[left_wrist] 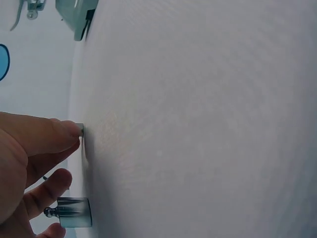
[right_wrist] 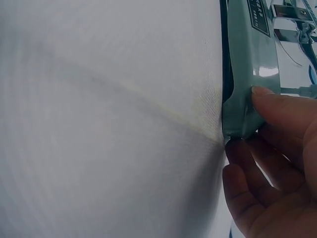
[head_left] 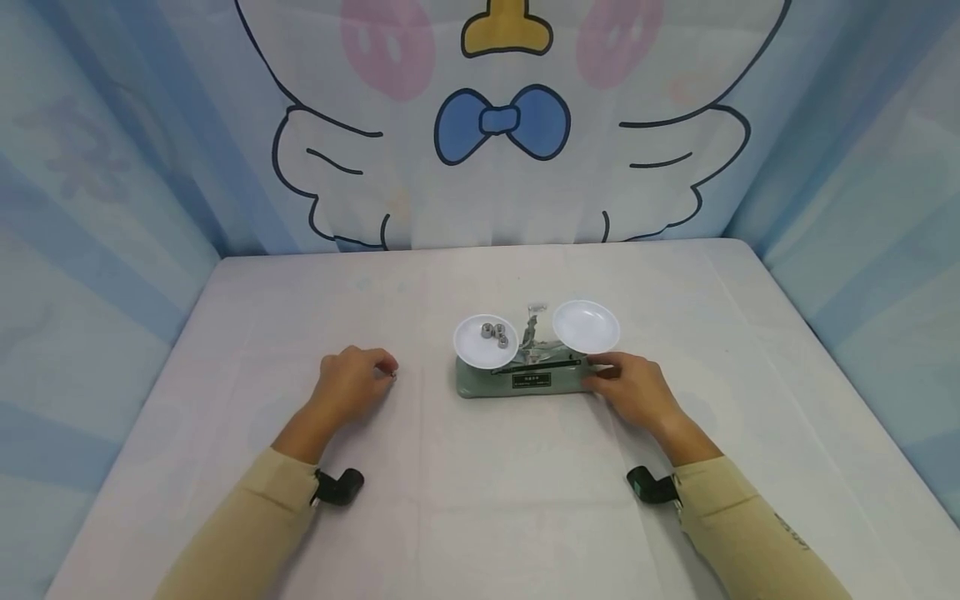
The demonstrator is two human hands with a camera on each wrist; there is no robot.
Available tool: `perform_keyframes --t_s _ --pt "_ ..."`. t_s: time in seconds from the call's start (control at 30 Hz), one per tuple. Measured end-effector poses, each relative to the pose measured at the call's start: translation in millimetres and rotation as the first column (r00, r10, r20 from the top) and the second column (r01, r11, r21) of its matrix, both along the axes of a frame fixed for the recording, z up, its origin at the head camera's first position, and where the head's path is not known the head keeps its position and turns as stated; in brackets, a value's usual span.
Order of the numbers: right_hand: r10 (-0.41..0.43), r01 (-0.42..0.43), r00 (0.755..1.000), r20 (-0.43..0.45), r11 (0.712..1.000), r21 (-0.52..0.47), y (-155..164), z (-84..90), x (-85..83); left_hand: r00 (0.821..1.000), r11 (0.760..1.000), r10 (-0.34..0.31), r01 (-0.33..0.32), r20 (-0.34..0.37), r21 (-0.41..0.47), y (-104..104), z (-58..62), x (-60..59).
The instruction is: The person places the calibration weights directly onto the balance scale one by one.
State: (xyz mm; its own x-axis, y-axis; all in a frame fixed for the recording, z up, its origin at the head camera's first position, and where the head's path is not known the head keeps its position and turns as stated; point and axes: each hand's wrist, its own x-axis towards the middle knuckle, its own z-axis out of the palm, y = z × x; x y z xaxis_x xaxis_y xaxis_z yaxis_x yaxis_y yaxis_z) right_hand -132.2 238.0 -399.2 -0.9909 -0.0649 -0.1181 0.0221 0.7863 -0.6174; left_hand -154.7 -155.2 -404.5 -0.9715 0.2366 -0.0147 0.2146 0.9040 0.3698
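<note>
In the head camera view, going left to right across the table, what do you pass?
Left hand → left pan with small weights → centre pillar → empty right pan → right hand at the balance base.

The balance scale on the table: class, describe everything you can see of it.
The balance scale has a grey-green, glossy base with a dark label, silvery centre parts and two round white pans. The left pan, sitting lower, carries three small metal weights; the right pan is bare. It stands on the white table, and the right hand grips the base's end.
</note>
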Motion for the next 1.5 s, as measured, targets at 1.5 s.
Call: perform_keyframes --t_s 1.5 --pt "0.051 -0.052 0.998 -0.03 0.998 -0.039 -26 -1.4 -3.8 0.986 0.989 -0.114 0.124 -0.12 0.083 75 73.4 0.6"
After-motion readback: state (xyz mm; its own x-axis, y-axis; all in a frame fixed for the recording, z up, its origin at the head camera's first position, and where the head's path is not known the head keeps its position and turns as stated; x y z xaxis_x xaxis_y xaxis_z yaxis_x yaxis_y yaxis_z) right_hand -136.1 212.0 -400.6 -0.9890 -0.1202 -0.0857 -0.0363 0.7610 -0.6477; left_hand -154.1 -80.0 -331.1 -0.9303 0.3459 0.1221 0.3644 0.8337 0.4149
